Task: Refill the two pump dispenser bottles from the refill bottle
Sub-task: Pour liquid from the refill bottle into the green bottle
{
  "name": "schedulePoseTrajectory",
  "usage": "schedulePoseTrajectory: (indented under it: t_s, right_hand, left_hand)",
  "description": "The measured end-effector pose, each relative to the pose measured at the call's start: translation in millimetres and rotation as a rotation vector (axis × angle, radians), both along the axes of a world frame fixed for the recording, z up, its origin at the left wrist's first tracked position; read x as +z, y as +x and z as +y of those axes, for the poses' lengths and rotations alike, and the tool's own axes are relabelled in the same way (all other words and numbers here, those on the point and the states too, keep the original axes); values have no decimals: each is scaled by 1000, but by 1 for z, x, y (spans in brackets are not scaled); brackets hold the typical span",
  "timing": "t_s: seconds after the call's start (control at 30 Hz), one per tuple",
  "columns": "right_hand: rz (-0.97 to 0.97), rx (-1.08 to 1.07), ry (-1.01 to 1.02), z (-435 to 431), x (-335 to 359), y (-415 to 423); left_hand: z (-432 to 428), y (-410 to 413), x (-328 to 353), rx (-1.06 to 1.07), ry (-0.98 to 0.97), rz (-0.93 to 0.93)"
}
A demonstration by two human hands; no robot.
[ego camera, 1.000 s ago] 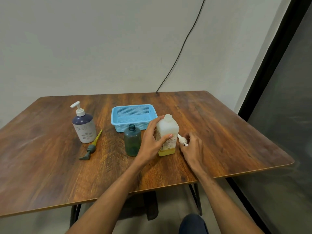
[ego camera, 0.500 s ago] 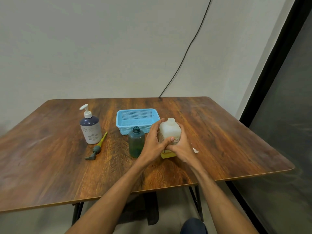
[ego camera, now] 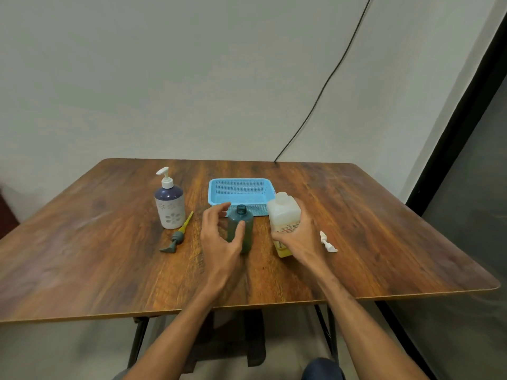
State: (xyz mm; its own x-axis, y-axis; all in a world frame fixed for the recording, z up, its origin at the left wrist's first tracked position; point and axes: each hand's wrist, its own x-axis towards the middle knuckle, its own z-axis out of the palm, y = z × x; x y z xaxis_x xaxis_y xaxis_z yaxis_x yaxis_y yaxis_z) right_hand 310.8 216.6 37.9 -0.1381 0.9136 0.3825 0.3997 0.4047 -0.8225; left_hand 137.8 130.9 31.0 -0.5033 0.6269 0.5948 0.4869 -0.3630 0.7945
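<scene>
Head view, nearest zone: two bare forearms reach over the front edge of the wooden surface [ego camera: 82, 256].

1. The left grip [ego camera: 219, 242] is released. Its fingers are spread and lightly curved around the green pump bottle [ego camera: 248, 231]. The thumb lies in front of the bottle body; contact cannot be confirmed.
2. The green pump bottle stands upright near the centre of the surface. Its neck is uncapped.
3. The right grip [ego camera: 301, 239] is clasped around the lower half of the refill bottle [ego camera: 282, 215], just right of the green bottle. The refill bottle is translucent white, uncapped, with yellow liquid at its base. Its label carries red and dark print, too small to read.
4. A white closure part [ego camera: 327, 242] lies on the surface just right of the right grip.
5. A grey pump head with a yellow dip tube [ego camera: 178, 234] lies flat, left of the left grip.
6. Beside its tube tip stands the second pump bottle [ego camera: 170, 207]: white base with a flower pattern, dark blue shoulder, white pump fitted. It bears no legible text.
7. Behind the two central bottles sits a blue perforated basket [ego camera: 241, 193].
8. A black cable [ego camera: 323, 86] runs up the wall from the far edge.
</scene>
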Motion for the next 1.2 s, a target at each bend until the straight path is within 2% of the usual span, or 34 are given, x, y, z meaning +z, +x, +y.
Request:
schedulePoseTrajectory:
  t_s: [0.17, 0.27, 0.43, 0.6, 1.2]
  right_hand:
    - [-170, -7, 82, -1, 12, -7]
    - [-267, 4, 105, 0, 15, -12]
    - [-474, -13, 156, 2, 18, -20]
    - [-618, -41, 230, 2, 29, -22]
    - [-902, -98, 354, 7, 42, -21]
  left_hand:
    - [14, -17, -24, -142, -317, -8]
    - [21, -22, -34, -217, -403, 1]
    - [31, -29, -43, -240, -403, 35]
    - [31, -32, -46, -190, -313, 65]
    - [35, -39, -54, -144, -293, 95]
